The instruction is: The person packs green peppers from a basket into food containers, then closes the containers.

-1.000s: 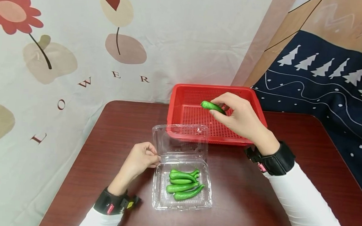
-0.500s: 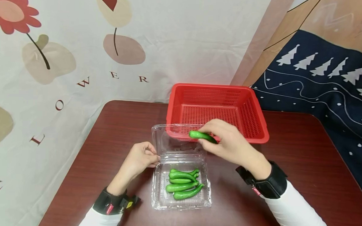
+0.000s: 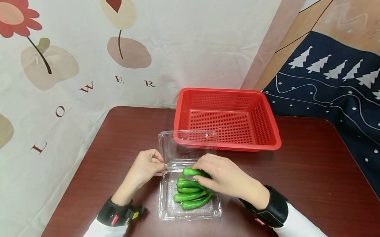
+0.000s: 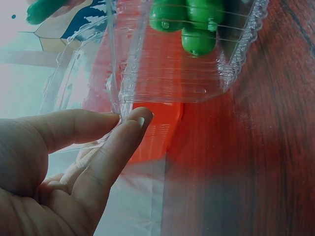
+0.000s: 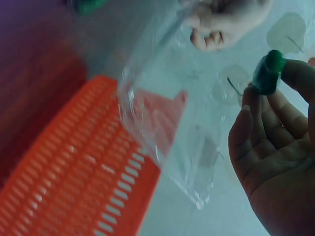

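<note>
My right hand (image 3: pixel 222 175) pinches a green chili pepper (image 3: pixel 191 172) between thumb and fingers, just over the back part of a clear plastic clamshell box (image 3: pixel 190 216). In the right wrist view the pepper (image 5: pixel 269 73) shows end-on at the fingertips. Several more green peppers (image 3: pixel 197 203) lie side by side in the box's base. At the hinge's left end, my left hand (image 3: pixel 145 167) pinches the plastic edge; the left wrist view shows thumb and fingers (image 4: pixel 106 147) closed on it. The raised lid (image 3: pixel 179 146) leans up behind the base.
A red perforated basket (image 3: pixel 275 144) stands behind the box at the back of the dark wood table (image 3: pixel 120 130). The clear lid overlaps its front left corner in the head view. A printed cloth (image 3: pixel 195 45) hangs behind the table.
My right hand has carried the pepper from above the red basket toward me and down to the clamshell box. The left hand has stayed at the hinge.
</note>
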A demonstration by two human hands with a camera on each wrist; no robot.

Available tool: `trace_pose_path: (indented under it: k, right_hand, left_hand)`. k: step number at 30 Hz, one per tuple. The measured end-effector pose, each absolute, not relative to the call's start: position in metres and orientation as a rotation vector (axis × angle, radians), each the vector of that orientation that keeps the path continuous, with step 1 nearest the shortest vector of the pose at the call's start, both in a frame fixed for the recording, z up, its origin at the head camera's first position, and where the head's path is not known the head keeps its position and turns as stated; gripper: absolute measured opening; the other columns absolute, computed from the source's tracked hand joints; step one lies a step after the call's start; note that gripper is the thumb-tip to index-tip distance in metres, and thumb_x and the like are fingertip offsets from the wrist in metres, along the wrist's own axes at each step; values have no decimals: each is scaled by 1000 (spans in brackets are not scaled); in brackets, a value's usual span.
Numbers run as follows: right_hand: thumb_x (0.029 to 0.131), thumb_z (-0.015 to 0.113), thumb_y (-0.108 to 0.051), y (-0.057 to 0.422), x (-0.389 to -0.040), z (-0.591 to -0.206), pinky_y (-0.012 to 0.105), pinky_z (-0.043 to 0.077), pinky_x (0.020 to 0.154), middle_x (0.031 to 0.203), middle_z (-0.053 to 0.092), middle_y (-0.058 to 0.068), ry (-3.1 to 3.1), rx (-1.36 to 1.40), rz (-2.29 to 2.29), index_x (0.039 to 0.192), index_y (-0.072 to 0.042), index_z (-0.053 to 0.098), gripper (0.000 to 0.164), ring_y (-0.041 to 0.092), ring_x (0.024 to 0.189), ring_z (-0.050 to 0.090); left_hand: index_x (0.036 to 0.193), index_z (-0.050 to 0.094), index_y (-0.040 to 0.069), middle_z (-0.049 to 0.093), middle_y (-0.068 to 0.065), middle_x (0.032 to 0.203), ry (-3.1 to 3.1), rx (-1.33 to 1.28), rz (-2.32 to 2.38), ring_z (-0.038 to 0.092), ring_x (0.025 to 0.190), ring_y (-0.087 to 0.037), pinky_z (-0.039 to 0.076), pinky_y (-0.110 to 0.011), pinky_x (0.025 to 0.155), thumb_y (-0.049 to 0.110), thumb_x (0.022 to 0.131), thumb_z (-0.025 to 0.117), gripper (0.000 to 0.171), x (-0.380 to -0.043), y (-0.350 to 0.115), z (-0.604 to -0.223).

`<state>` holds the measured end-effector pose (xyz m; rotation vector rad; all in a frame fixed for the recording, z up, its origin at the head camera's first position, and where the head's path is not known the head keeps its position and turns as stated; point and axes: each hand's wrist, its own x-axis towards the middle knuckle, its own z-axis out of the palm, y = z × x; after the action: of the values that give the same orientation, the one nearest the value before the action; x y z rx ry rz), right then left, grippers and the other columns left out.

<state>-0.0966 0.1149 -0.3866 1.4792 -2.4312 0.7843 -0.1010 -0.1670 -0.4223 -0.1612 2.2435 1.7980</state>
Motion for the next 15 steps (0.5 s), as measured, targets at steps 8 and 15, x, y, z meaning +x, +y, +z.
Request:
trace_pose_path:
  k: [8,15]
  right_hand:
    - [96,77,-23,104,-80,-413,22,58,86,100,68,-8,-2425,1601,656,107,-15,72,14,6,93,64]
    - [95,78,-25,98,-70,-425,21,57,82,94,65,-10,-2494,1620,607,104,-17,74,13,4,87,61]
  left_hand:
    - [90,57,-6,75,-19,82,2236,-143,1813,72,67,-18,67,-36,67,-14,84,75,20,-100,-167,-422]
    - [89,57,-6,75,-20,81,2238,-141,1819,72,67,-20,67,-35,66,-14,83,75,20,-100,-167,-421]
